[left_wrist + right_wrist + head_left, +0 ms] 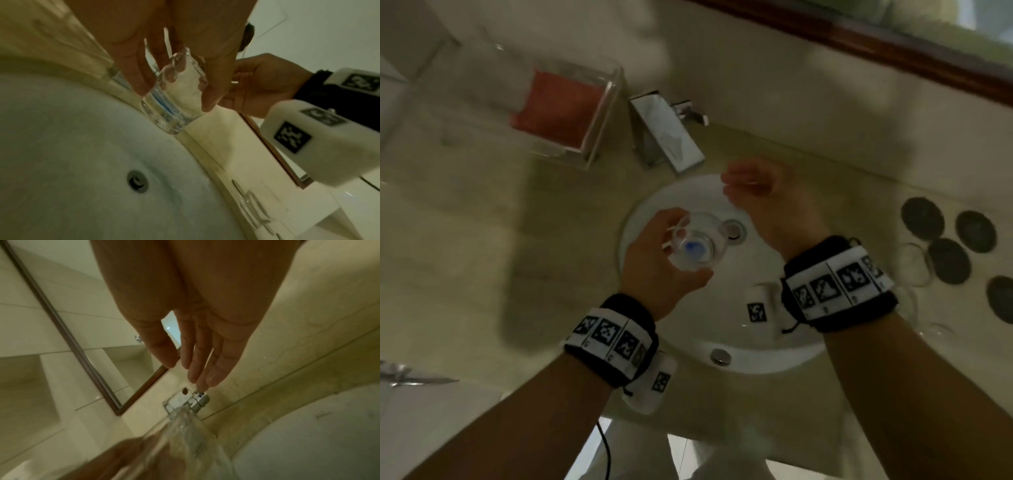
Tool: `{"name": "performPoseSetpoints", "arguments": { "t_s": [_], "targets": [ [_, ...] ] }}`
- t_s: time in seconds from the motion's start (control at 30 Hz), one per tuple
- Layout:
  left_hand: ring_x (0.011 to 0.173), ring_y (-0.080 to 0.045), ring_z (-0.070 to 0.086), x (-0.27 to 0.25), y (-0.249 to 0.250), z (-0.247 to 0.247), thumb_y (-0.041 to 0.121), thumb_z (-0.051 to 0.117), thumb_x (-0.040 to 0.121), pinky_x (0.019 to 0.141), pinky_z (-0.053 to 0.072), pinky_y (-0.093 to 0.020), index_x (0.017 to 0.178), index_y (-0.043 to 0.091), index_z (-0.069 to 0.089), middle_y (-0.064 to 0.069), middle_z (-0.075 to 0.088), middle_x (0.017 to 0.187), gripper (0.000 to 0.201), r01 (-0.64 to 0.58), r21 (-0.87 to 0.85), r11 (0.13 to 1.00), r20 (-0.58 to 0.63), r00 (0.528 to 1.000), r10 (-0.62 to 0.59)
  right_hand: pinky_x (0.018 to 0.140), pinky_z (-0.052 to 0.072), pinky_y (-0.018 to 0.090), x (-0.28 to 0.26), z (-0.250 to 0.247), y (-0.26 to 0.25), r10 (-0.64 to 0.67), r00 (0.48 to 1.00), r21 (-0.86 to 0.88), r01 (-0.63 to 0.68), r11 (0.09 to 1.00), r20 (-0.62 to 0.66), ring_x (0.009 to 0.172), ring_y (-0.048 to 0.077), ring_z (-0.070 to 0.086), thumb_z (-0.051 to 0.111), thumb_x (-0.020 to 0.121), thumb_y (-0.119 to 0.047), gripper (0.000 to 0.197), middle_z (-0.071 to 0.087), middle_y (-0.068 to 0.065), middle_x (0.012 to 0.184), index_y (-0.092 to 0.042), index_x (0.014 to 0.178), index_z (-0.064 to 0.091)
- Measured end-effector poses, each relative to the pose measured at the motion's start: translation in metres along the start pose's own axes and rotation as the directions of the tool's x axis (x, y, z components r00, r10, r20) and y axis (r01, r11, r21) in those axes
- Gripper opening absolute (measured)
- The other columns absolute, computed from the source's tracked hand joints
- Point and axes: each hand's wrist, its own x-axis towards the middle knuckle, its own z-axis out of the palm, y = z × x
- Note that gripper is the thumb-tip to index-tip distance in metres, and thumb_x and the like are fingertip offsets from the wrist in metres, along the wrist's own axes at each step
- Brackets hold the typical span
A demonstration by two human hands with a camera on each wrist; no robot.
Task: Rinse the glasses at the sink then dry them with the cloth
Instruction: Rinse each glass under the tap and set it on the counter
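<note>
A person is standing over the beige stone surface (465, 240), working at the one white round sink (722, 342) set into it, with the rinsing stage of the task seemingly under way. One chrome tap (667, 133) is running, its stream showing in the right wrist view, while one clear box (571, 109) holding something red is sitting to the left. The left hand (654, 260) is grasping one glass (693, 241), fingers and thumb curled round its wall, and is holding it upright over the basin near the drain (734, 231); a blue mark is showing at its base. The right hand (767, 198) is reaching toward the tap with fingers straight and relaxed, gripping nothing. At least one more glass (911, 263), possibly two in this blurred view, is waiting on the surface to the right, beside four dark round coasters (923, 219). By the look of it, the drying is all still to come, and no cloth can be identified with certainty.
</note>
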Motion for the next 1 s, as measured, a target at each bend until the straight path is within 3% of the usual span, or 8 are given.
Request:
{"name": "performPoseSetpoints", "arguments": {
  "t_s": [0.13,0.23,0.33,0.43,0.53,0.6,0.77,1.0],
  "targets": [
    [0.118,-0.017,0.060,0.035,-0.024,-0.002,0.010,0.092,0.063,0.101,0.052,-0.036,0.132,0.019,0.051,-0.001,0.060,0.132,0.081,0.071,0.005,0.997,-0.003,0.997,-0.071,0.088,0.055,0.041,0.068,0.025,-0.009,0.071,0.997,-0.001,-0.071,0.997,0.041,0.098,0.025,0.068,0.052,0.091,0.011,0.035,0.069,-0.001,0.097,-0.021,0.098,0.063],
    [0.121,-0.020,0.059,0.056,-0.032,0.000,0.010,0.092,0.063,0.102,0.051,-0.041,0.136,0.012,0.051,-0.004,0.059,0.135,0.084,0.093,0.012,0.996,-0.021,0.995,-0.093,0.088,0.056,0.045,0.101,0.037,-0.017,0.089,0.992,-0.025,-0.087,0.996,0.094,0.097,0.029,0.066,0.045,0.085,0.018,0.040,0.067,0.000,0.094,-0.012,0.104,0.063],
    [0.118,-0.020,0.061,0.068,-0.035,0.000,0.010,0.092,0.063,0.100,0.053,-0.044,0.134,0.011,0.052,-0.004,0.061,0.131,0.081,0.083,0.010,0.997,-0.024,0.996,-0.083,0.079,0.057,0.039,0.114,0.040,-0.018,0.135,0.984,0.029,-0.139,0.990,0.114,0.087,0.024,0.064,0.040,0.085,0.020,0.044,0.065,0.008,0.099,0.000,0.117,0.063],
    [0.107,-0.008,0.062,0.076,-0.034,0.000,0.008,0.091,0.064,0.096,0.055,-0.035,0.129,0.019,0.053,0.006,0.062,0.120,0.076,0.089,0.000,0.996,-0.018,0.996,-0.089,0.067,0.054,0.027,0.121,0.037,-0.017,0.141,0.986,0.127,-0.153,0.980,0.093,0.074,0.017,0.060,0.045,0.089,0.018,0.036,0.063,0.007,0.100,-0.004,0.113,0.061],
    [0.104,0.010,0.059,0.082,-0.030,-0.002,0.007,0.091,0.064,0.090,0.054,-0.019,0.126,0.023,0.054,0.015,0.062,0.114,0.074,0.087,-0.034,0.996,-0.027,0.996,-0.088,0.070,0.055,0.027,0.127,0.035,-0.010,0.140,0.985,0.226,-0.159,0.961,0.098,0.077,0.016,0.059,0.049,0.091,0.016,0.034,0.062,0.002,0.099,-0.008,0.113,0.057],
    [0.106,0.007,0.060,0.086,-0.030,-0.003,0.007,0.090,0.066,0.086,0.053,-0.013,0.123,0.028,0.053,0.015,0.062,0.115,0.072,0.096,-0.056,0.994,-0.038,0.994,-0.099,0.069,0.053,0.027,0.123,0.035,0.007,0.141,0.984,0.195,-0.160,0.968,0.107,0.081,0.016,0.060,0.049,0.090,0.017,0.042,0.061,0.002,0.106,-0.009,0.121,0.055],
    [0.106,-0.002,0.064,0.092,-0.028,-0.001,0.010,0.092,0.065,0.084,0.055,-0.017,0.131,0.025,0.052,0.014,0.064,0.116,0.078,0.128,-0.072,0.989,-0.034,0.991,-0.131,0.071,0.052,0.020,0.083,0.032,0.071,0.163,0.953,-0.126,-0.134,0.983,0.257,0.103,0.016,0.063,0.056,0.079,0.020,0.064,0.061,0.001,0.124,-0.012,0.135,0.052],
    [0.113,-0.011,0.065,0.091,-0.031,0.001,0.007,0.092,0.064,0.092,0.056,-0.027,0.136,0.018,0.053,0.003,0.066,0.126,0.083,0.148,-0.080,0.986,0.043,0.989,-0.145,0.093,0.056,0.025,0.067,0.047,0.089,0.026,0.956,-0.063,-0.008,0.998,0.293,0.112,0.014,0.064,0.091,0.070,-0.013,0.082,0.062,-0.003,0.128,-0.022,0.141,0.049]
  ]
}}
